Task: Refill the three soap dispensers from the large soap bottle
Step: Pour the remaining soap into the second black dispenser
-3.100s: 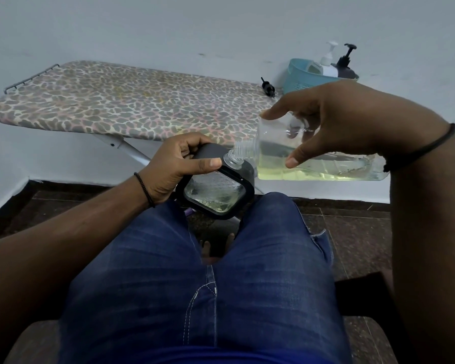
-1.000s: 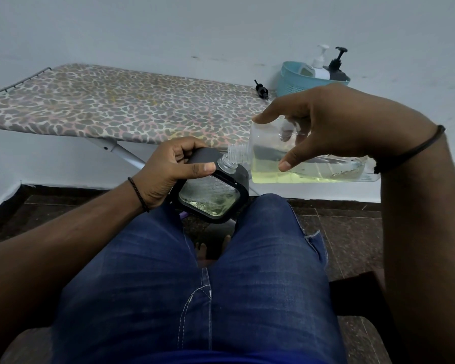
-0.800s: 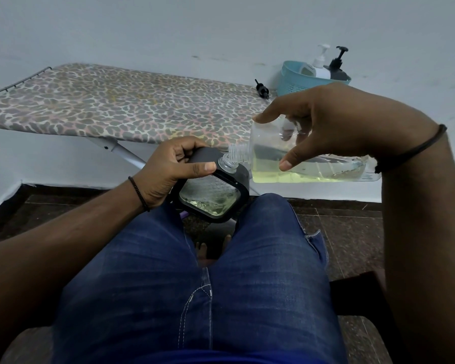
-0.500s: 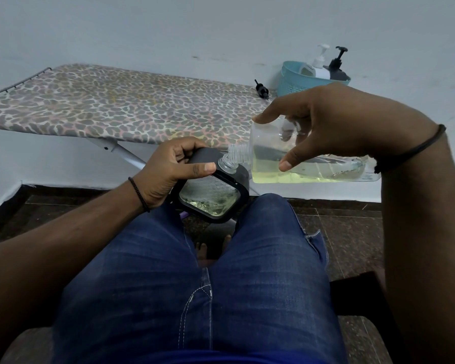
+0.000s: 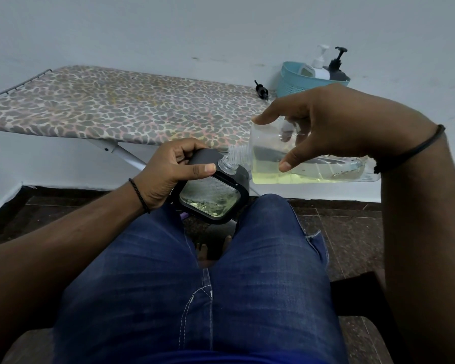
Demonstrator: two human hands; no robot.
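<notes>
No text, label, brand, number or sign can be read anywhere in the view. The large soap bottle is clear plastic with no legible print on it, and the dark square dispenser just beside its neck shows only a blank window. The two pump bottles in the teal basket, beyond the large soap bottle, are too small to show any lettering.
</notes>
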